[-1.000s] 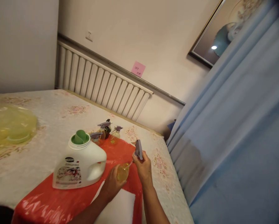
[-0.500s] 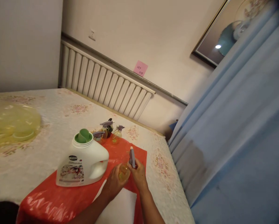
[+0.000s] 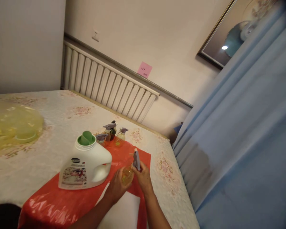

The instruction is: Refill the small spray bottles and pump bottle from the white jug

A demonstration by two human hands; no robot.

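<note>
Small spray bottle is the thing both hands are busy with. It is round and see-through, and it has yellow liquid inside. Its top is a grey-purple spray head with a little pale tip at the very top. The bottle is upright, just over the near part of the red plastic sheet.

The left hand is wrapped around the round belly of the bottle from below and from the left. The right hand is closed on the spray head, with the fingers pinching it from the right side. The two hands are close together and almost touch.

Just to the left stands a big white jug with a green cap and a picture label on its front. It sits on the red sheet too, and its handle side faces the hands. Behind the jug, at the far end of the sheet, stand three more small spray bottles in a little bunch. They have the same grey-purple tops.

A white cloth lies under the arms, near the edge. The red sheet lies on a table with a pale flowery cover. A yellow see-through lid sits far off on the left. A blue curtain hangs on the right.
</note>
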